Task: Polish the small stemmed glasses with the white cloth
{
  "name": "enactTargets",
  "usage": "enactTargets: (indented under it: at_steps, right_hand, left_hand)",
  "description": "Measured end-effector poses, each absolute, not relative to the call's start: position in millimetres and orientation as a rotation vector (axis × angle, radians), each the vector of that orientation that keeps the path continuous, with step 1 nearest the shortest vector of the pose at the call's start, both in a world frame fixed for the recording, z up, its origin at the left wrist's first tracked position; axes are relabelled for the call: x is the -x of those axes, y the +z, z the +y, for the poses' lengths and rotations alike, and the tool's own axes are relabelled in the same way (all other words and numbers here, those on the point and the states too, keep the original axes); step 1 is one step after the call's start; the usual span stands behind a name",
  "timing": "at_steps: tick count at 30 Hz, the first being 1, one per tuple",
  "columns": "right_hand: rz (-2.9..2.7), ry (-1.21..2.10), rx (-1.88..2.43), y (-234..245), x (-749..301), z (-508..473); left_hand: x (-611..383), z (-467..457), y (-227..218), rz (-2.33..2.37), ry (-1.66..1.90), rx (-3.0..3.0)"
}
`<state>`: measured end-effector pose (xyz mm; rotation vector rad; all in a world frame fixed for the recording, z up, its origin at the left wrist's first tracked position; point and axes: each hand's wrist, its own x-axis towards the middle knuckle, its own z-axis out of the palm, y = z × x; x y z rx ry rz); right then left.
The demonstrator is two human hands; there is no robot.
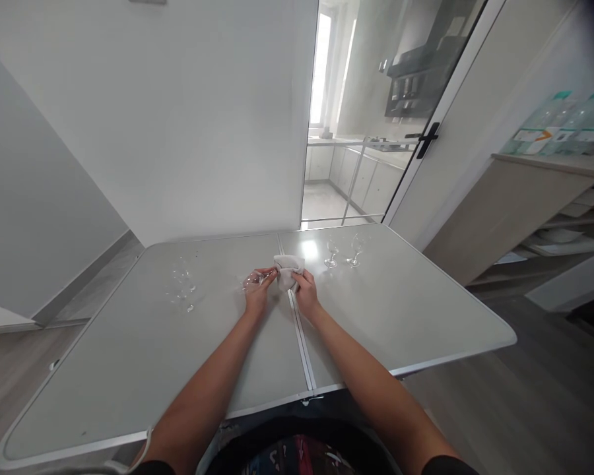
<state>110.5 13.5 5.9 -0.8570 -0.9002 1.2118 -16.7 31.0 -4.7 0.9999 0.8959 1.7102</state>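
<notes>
My left hand [257, 286] is closed around a clear stemmed glass [250, 282], which lies tilted sideways with its bowl toward the left. A pale grey-white cloth [288, 265] is pinched in my right hand [305, 287] and bunched at the foot end of that glass. The cloth hides the glass's foot. Both hands are just above the middle of the table, near its seam. To the right, two clear stemmed glasses, one nearer [331, 254] and another beside it [355, 252], stand upright. More clear glassware [182, 280] is on the left half; its outlines are too faint to count.
The pale folding table [376, 316] has a metal rim and a centre seam [301, 349]. A white wall and a glass door with a black handle [428, 140] rise behind it. Plastic bottles [549, 125] stand on a wooden shelf unit [499, 198] at right.
</notes>
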Motion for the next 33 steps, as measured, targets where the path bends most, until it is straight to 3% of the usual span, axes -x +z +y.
enactTargets:
  at_steps: [9, 14, 19, 25, 33]
  right_hand:
    - [-0.884, 1.166, 0.828, 15, -113, 11]
    - [-0.964, 0.938, 0.974, 25, -129, 7]
    - [-1.339, 0.854, 0.941, 31, -132, 5]
    - [-1.555, 0.715, 1.16, 20, -116, 7]
    - [-1.696, 0.69, 1.11, 26, -126, 5]
  left_hand:
    - [18, 34, -7, 0.979, 1.704, -0.982]
    - [21, 36, -10, 1.079, 1.706, -1.059]
    - [21, 37, -16, 1.161, 1.659, -1.221]
    - [16, 31, -13, 1.012, 1.615, -1.349]
    - [12, 33, -11, 0.861, 1.582, -1.255]
